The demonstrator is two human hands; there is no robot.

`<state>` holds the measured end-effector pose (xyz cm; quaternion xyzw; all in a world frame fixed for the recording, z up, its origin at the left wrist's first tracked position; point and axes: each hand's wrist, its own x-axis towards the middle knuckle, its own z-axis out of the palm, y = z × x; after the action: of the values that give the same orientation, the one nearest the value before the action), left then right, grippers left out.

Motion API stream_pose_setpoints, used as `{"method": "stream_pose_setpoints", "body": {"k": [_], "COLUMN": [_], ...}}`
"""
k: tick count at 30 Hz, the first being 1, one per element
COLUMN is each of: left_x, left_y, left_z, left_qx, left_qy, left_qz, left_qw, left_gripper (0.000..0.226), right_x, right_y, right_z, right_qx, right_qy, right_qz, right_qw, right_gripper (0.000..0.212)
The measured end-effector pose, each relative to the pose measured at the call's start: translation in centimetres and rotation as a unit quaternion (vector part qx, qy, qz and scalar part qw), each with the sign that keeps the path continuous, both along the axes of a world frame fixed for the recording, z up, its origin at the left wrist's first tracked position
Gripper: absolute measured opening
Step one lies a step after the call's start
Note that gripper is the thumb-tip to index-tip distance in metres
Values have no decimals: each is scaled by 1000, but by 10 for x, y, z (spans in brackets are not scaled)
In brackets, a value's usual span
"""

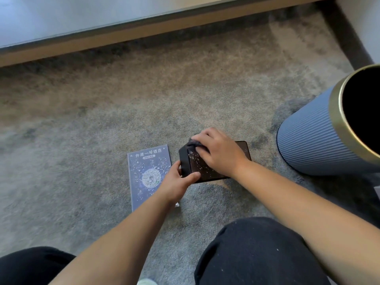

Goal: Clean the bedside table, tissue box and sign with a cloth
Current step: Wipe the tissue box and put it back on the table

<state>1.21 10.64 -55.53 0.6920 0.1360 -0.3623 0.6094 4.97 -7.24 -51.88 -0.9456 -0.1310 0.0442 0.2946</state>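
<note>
**Wiping the tissue box on the carpet**

Knees in black trousers [257, 251] fill the bottom edge of the view, and both bare forearms reach forward from them over the grey carpet [82, 140].

Resting on the carpet ahead of the right knee is the tissue box [197, 166], dark with pale speckles on its top face. The left hand [176, 182] grips its near left corner: the thumb lies along the near edge of the top and the fingers wrap onto the left end, so the hand is closed on the box. The right hand [220, 151] lies palm down across the top of the box, fingers curled and pressing a bunched dark grey cloth [194, 144] against the far left part of the top. Only a small fold of the cloth shows past the fingers.

Just beside the box, on its left, the sign [149, 175] lies flat on the carpet, apart from the box by a narrow strip. It is a blue-grey card with white Chinese characters along its far edge and a round white pattern at its middle; the left wrist covers its near right corner.

To the right, well apart from the box, stands a ribbed blue-grey bin [308, 140] with a gold rim and a dark inside. Along the far edge of the carpet runs a wooden base [144, 29] under a grey surface.
</note>
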Motion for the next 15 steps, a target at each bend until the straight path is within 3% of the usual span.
{"method": "stream_pose_setpoints", "body": {"k": [6,15], "left_x": [-1,2], "left_y": [-4,-5], "left_z": [0,-6], "left_qx": [12,-2], "left_qy": [2,21], "left_qz": [-3,27], "left_qw": [1000,999], "left_gripper": [49,57], "right_x": [7,2], "right_y": [14,-6], "right_z": [-8,-37], "right_qx": [-74,-26], "right_qy": [9,43], "right_qz": [17,-90], "right_qw": [997,995], "right_gripper": [31,26]}}
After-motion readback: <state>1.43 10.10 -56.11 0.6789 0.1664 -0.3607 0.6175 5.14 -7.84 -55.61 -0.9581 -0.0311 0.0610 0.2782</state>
